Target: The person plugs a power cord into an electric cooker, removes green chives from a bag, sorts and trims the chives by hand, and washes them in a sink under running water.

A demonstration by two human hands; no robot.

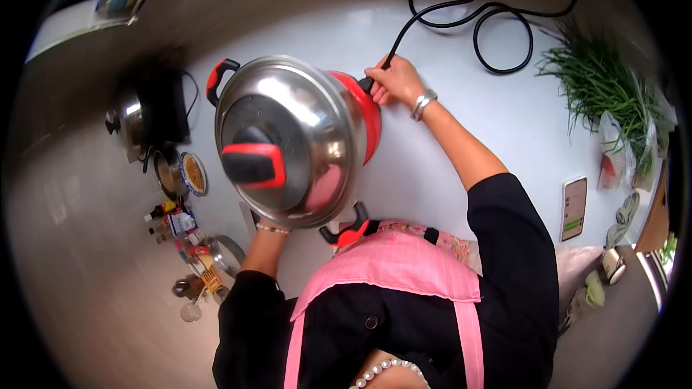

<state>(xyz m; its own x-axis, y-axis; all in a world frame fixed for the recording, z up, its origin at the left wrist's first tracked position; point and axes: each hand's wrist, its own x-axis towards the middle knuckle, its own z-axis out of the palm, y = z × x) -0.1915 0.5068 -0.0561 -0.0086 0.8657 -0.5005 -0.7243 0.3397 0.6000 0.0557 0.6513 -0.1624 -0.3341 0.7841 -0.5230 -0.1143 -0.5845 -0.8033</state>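
A lidded steel pot (pixel 299 122) with red-and-black handles stands in front of my body, its black lid knob edged in red. On its right side a red base (pixel 367 119) shows. My right hand (pixel 395 81) is closed around the plug end of a black power cord (pixel 411 21), right at the red base. The pot hides the fingers of my left hand; only the wrist with a bracelet (pixel 272 227) comes out below the rim, so its grip cannot be seen.
Green leafy stalks (pixel 598 79) in plastic bags and a phone (pixel 574 209) lie at the right. Along the left are a black appliance (pixel 166 112), a pan (pixel 168 171), a plate of food (pixel 193 173), bottles (pixel 162 209) and a glass lid (pixel 226 256).
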